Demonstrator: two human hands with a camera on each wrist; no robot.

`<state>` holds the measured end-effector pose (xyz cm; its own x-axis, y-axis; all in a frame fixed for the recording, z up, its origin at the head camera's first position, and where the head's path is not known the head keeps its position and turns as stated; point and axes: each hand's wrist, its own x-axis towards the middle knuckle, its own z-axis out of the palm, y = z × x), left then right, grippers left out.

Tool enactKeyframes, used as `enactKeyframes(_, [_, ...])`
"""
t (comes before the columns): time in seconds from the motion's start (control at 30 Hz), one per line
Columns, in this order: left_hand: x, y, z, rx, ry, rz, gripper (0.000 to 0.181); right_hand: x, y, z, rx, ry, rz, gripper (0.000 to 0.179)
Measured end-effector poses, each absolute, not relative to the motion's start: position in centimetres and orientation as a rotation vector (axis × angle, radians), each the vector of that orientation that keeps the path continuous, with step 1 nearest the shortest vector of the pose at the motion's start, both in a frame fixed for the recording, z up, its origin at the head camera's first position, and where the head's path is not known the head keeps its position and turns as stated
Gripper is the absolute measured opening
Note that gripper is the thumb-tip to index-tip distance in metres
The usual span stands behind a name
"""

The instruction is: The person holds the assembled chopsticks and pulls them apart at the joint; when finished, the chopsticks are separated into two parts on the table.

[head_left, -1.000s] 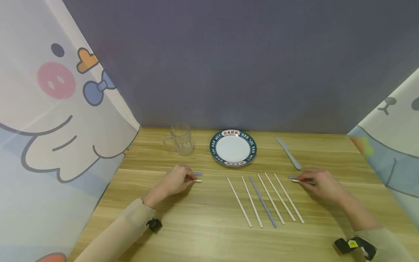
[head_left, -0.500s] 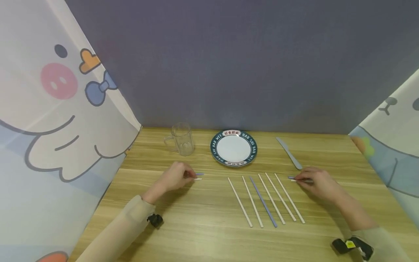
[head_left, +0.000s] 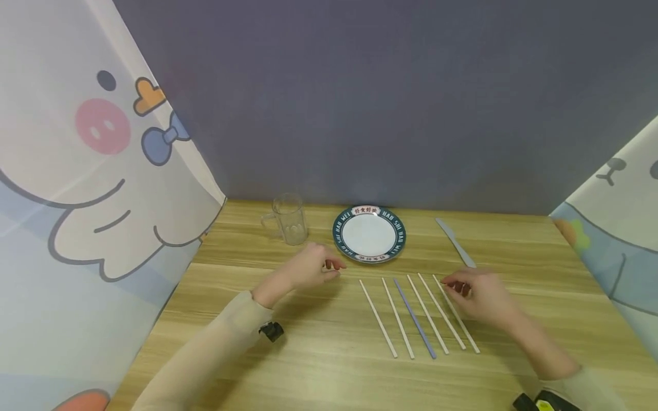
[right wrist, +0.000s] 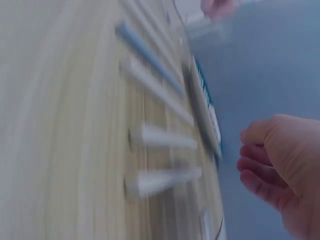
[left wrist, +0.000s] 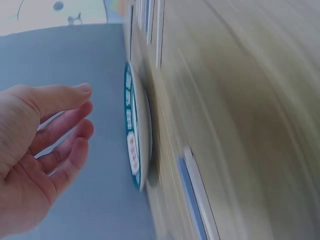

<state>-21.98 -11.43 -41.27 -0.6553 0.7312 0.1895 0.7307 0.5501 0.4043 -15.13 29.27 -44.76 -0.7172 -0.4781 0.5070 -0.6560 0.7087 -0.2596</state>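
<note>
My left hand hovers over the table with loosely bent fingers, holding nothing, left of a row of thin sticks. A blue stick and a white stick lie side by side below it; the hand covers them in the head view. My right hand, also loosely bent and holding nothing, is at the row's right end, its fingertips near the upper end of the rightmost white stick. The row has several white sticks and one blue-purple stick, slanted roughly parallel.
Behind the row stands a round plate with a dark green patterned rim. A clear glass mug stands to its left. A table knife lies to its right, its handle end partly behind my right hand. A grey wall closes the back.
Both hands have let go of the short-looking blue and white stick ends they touched at the sides. The left hand has moved right and up, the right hand left, toward the row.
</note>
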Motion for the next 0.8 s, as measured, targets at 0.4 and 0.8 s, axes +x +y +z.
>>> enactKeyframes(0.4, [-21.1, -6.1, -42.1, 1.459, 2.569, 0.604, 0.017, -13.2, 22.0, -44.7, 0.911, -2.620, 0.769, 0.012])
enactKeyframes(0.8, [-20.3, -4.3, -43.9, 1.514, 2.479, 0.447, 0.016, -12.2, 17.6, -45.9, 0.912, -2.806, 0.825, 0.017])
